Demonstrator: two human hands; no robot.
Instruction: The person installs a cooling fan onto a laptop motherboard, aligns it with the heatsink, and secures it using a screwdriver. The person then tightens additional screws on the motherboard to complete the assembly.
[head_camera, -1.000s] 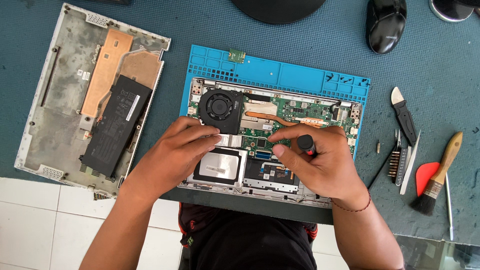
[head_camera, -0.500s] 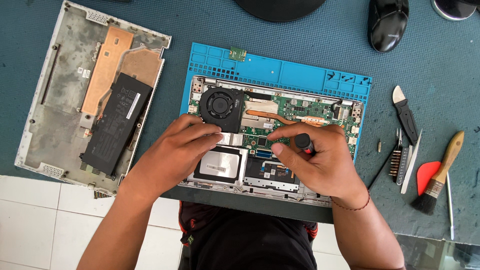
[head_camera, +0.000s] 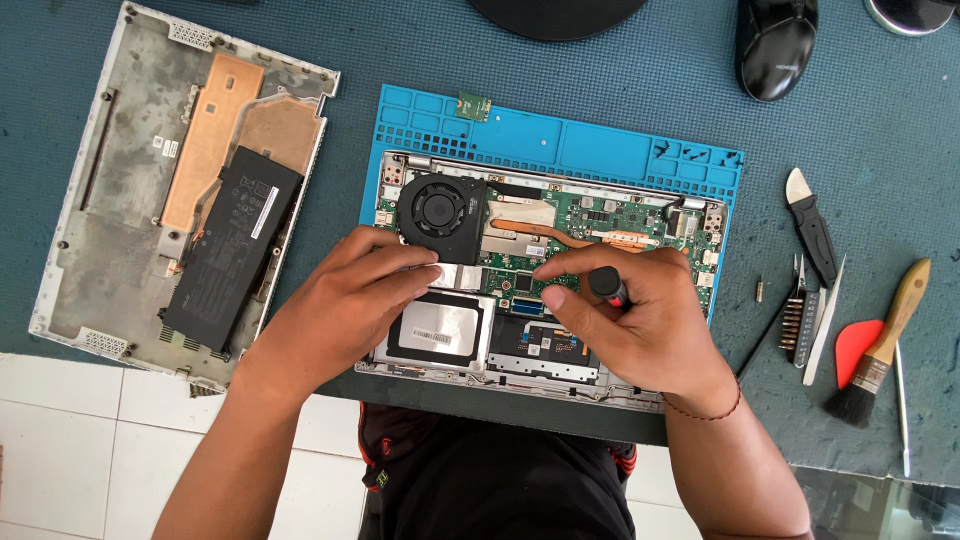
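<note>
Opened grey laptop chassis (head_camera: 640, 215) lying on a blue silicone repair mat (head_camera: 560, 135) on the counter. My left hand (head_camera: 345, 305) presses flat, fingers together, steadying the silver ribbon strip (head_camera: 462, 277) beside the black round fan (head_camera: 440, 212). My right hand (head_camera: 630, 320) pinches 1 black-and-red screwdriver (head_camera: 607, 286) upright over the green board; its tip is hidden by my fingers.

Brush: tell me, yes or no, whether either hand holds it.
No. The brush lies on the mat at the right, apart from the left hand and the right hand, which holds a screwdriver.
</note>
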